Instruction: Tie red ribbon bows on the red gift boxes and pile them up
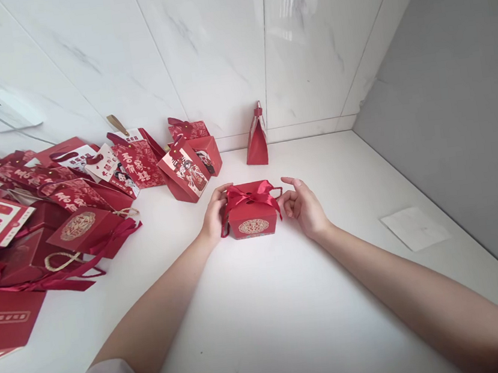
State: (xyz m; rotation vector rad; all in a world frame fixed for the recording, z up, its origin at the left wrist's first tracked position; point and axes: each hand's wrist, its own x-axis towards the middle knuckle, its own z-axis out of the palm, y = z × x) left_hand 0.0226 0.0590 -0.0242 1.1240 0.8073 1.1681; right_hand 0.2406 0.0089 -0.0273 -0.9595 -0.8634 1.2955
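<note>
A red gift box (254, 227) with a gold round emblem stands upright on the white tabletop. A red satin ribbon (256, 194) is tied in a bow across its top. My left hand (214, 215) is closed against the box's left side, its fingers curving round toward the back and partly hidden. On the other side, my right hand (304, 205) has its index finger stretched out and the other fingers loosely bent beside the ribbon's end. Whether those bent fingertips touch the ribbon or a dark red cord handle (278, 191) I cannot tell.
Many red and white gift boxes (85, 224) are heaped at the left. Several more, including a patterned box (187, 170), stand near the tiled wall. A slim red box (256, 140) stands alone at the back. A flat white sheet (414, 228) lies at right, near the grey wall.
</note>
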